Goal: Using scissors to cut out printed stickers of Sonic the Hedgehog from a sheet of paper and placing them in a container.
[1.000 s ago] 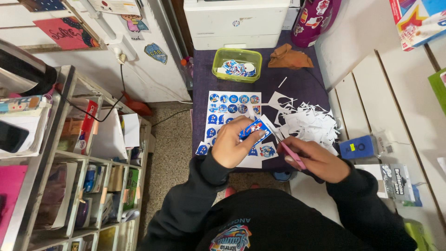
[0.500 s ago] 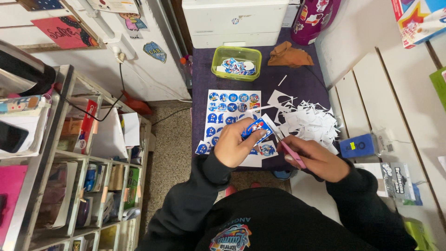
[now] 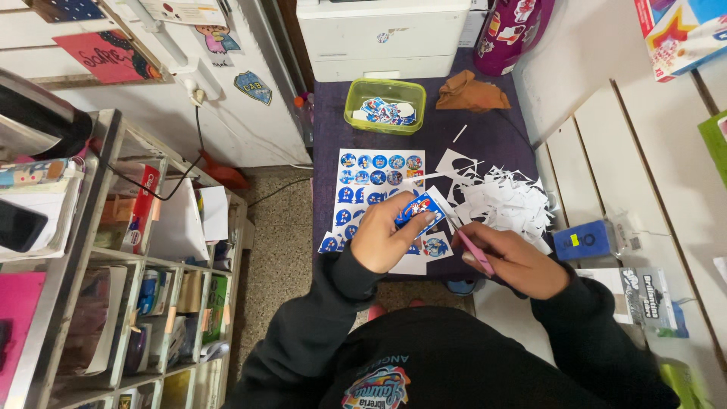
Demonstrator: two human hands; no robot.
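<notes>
Stickers (image 3: 384, 110) in green tub (image 3: 384, 105)

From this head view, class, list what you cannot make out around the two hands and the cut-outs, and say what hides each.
- Scissors: only pink handles show; right hand covers the blades, so open or closed is unclear.
- Sticker piece: left hand hides its lower part.
- Sticker sheet: near edge hidden by both hands; pictures too small.
- Green tray: contents too small to count.
- Paper scraps: heap overlaps, count unclear.
</notes>
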